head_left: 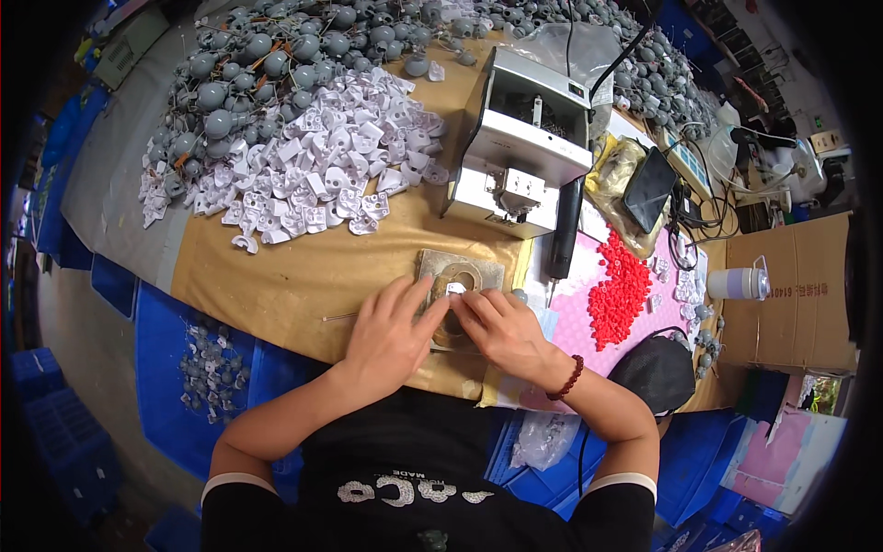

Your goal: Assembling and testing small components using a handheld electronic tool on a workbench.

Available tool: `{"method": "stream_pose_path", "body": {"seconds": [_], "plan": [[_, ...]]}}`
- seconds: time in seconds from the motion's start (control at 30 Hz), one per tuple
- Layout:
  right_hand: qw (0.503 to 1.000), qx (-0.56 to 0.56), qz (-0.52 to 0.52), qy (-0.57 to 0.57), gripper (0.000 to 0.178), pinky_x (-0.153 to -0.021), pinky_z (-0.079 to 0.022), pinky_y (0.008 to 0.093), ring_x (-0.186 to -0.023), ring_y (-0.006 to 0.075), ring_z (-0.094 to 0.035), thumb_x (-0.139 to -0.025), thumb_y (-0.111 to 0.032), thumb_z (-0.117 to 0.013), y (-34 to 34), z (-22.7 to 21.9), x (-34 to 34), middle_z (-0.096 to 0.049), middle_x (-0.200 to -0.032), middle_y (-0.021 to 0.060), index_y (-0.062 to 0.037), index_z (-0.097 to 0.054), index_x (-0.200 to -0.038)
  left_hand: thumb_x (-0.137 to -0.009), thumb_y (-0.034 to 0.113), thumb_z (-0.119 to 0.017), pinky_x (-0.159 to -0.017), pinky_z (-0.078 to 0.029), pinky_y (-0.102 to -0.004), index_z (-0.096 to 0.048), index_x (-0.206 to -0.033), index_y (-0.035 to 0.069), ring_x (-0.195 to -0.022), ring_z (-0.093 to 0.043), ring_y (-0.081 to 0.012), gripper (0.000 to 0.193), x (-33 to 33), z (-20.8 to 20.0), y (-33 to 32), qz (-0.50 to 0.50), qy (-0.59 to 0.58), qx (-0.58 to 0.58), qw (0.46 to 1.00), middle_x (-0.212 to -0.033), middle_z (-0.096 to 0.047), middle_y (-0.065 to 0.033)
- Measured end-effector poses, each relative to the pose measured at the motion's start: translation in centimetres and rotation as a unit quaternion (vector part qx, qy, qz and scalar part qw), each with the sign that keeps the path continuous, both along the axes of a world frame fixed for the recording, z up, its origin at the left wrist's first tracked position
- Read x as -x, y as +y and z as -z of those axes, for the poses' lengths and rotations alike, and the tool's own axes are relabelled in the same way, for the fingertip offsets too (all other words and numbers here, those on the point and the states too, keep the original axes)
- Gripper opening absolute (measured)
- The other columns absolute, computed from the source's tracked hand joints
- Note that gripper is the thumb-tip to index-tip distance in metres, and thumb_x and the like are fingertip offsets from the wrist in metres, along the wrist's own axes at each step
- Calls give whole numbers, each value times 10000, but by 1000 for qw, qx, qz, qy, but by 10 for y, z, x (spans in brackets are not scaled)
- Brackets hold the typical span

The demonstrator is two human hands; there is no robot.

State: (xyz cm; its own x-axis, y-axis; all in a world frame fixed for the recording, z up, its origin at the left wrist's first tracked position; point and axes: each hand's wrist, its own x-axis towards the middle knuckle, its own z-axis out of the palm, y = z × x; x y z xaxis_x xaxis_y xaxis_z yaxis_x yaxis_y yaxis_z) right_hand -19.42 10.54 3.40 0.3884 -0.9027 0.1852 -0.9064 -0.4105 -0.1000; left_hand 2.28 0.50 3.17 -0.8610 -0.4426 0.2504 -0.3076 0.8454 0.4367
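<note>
A small white plastic part [455,288] lies in the rounded recess of a square metal fixture block [492,273] at the table's near edge. My left hand [391,331] comes over the block's left side, fingers bent, with its fingertips at the part. From the right, my right hand [504,333] pinches at the same part with thumb and forefinger. The fingers partly hide the part and the recess. A thin metal rod [340,317] lies on the brown table cover left of my left hand.
Beyond the block stands a silver and white machine [524,138], with a black electric screwdriver [565,230] beside it. White plastic parts [322,166] and grey round housings [276,64] are heaped at far left. Small red pieces [618,290] lie on pink sheeting; a blue bin [184,414] is below left.
</note>
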Motion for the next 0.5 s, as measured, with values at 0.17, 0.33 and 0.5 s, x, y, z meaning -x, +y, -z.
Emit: {"method": "stream_pose_path", "body": {"seconds": [0.17,0.33,0.5], "plan": [[999,-19,3,-33,429,-845,-507,364,-1027,266,-593,-807,-129,-634,-1,1,3,-596,-1099,108,43,-669,-1198,-805,146,-750,-1072,-409,-530,-596,-1360,-1,-1344,-486,-384,594,15,17,11,2,-15,46,999,-1420,-547,-184],[987,-23,31,-159,412,-917,-516,386,-1116,303,-607,-783,-33,-675,-5,-2,14,-638,-1157,113,-5,-699,-1194,-825,122,-726,-1073,-415,-521,-620,-1340,16,-1335,-515,-364,537,19,24,13,-2,-1,57,998,-1396,-579,-181],[940,-39,153,-302,378,-985,-516,407,-1148,332,-631,-824,81,-705,15,-12,56,-665,-1216,142,-25,-713,-1187,-797,105,-732,-1037,-450,-486,-645,-1309,31,-1311,-546,-352,524,20,29,9,9,5,62,998,-1354,-602,-197]]}}
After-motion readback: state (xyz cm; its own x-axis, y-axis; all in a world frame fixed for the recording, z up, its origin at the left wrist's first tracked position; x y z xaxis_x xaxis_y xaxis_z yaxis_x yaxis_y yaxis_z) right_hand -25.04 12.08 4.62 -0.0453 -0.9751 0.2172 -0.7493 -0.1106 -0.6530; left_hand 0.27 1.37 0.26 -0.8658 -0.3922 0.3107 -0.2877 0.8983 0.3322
